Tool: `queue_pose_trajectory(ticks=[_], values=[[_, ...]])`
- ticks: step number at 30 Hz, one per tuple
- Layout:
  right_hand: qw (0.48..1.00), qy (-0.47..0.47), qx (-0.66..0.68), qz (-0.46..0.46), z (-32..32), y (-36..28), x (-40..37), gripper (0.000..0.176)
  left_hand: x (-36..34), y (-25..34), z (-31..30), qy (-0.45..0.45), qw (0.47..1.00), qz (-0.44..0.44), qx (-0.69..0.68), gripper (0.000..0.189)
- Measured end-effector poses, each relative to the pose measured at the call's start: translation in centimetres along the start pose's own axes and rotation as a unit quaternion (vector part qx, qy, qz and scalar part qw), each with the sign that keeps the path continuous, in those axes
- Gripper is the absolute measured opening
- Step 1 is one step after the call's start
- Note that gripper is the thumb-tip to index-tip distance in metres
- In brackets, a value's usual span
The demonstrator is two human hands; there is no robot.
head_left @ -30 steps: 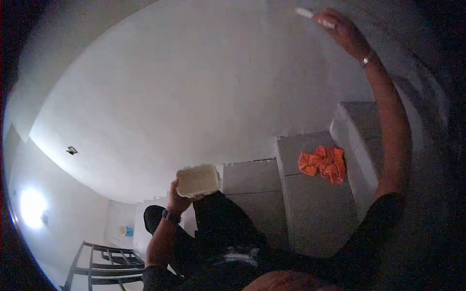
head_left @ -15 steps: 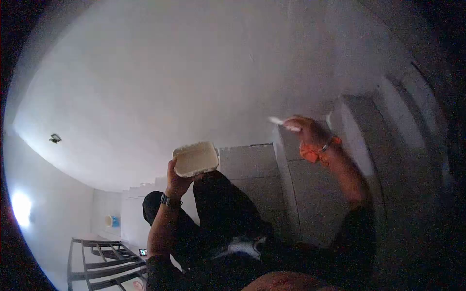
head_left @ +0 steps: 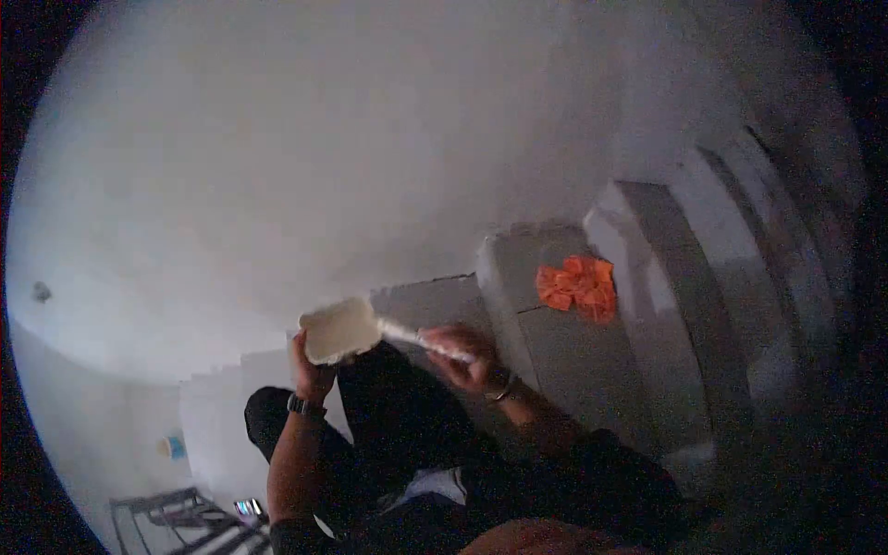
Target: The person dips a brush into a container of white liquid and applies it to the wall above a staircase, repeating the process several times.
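Cream tub (head_left: pixel 340 333) sits in L hand (head_left: pixel 313 372), fingers part-curled round side & base, forearm angled up. R hand (head_left: pixel 470 363) has come down from high by wall (head_left: pixel 277 185), bringing white tool (head_left: pixel 400 331) to tub's rim, contact unclear; fingers closed on tool, elbow bent. Orange cloth (head_left: pixel 581 287) on step (head_left: pixel 592 356).

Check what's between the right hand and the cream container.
The slim white tool gripped by the right hand bridges that stretch, its tip at the near rim of the cream container; contact is unclear. Seen in the head view.
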State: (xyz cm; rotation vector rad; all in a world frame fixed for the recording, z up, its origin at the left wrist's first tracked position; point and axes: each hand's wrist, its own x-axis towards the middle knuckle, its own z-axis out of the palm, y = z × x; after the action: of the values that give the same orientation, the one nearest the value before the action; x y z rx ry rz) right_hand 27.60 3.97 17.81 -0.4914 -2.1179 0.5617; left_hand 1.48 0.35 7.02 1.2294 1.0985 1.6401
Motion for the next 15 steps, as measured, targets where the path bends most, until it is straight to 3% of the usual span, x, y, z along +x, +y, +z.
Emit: queue_pose_trajectory(ticks=[2, 3, 4, 6, 7, 9, 10, 13, 15], values=[[0.999, -0.005, -0.038, -0.016, -0.6, -0.6, 1.3, 0.015, 0.2, -0.6, -0.4, -0.011, 0.956, -0.141, -0.257, 0.054], [0.999, 0.005, -0.028, -0.014, -0.8, -1.2, 2.4, 0.013, -0.1, -2.0, -0.2, 0.053, 0.907, -0.183, -0.376, 0.057], [0.998, -0.021, -0.035, -0.043, -1.0, -0.5, 2.9, 0.012, -0.5, 0.1, -0.3, 0.019, 0.882, -0.263, -0.39, 0.059], [0.995, -0.072, -0.021, -0.061, -0.8, 0.2, 3.8, 0.01, -1.3, -0.3, 0.3, 0.049, 0.915, -0.256, -0.307, 0.06], [0.994, -0.098, -0.008, -0.055, -1.0, -0.4, 4.3, 0.009, -1.4, -0.6, 0.4, 0.039, 0.887, -0.27, -0.372, 0.062], [0.985, -0.159, 0.042, -0.056, -0.2, -1.2, 5.1, 0.01, -1.6, 0.3, 0.4, -0.02, 0.886, -0.288, -0.364, 0.061], [0.979, -0.188, 0.057, -0.062, -0.1, -1.3, 5.6, 0.012, -1.9, 1.5, 0.9, -0.002, 0.886, -0.287, -0.365, 0.061], [0.957, -0.265, 0.011, -0.115, 2.1, 0.8, 8.0, 0.019, 0.1, 1.5, 0.6, 0.013, 0.934, -0.27, -0.234, 0.062], [0.949, -0.279, -0.011, -0.148, 2.9, 1.0, 8.1, 0.021, 0.2, 0.1, 0.5, -0.01, 0.887, -0.293, -0.357, 0.063]])
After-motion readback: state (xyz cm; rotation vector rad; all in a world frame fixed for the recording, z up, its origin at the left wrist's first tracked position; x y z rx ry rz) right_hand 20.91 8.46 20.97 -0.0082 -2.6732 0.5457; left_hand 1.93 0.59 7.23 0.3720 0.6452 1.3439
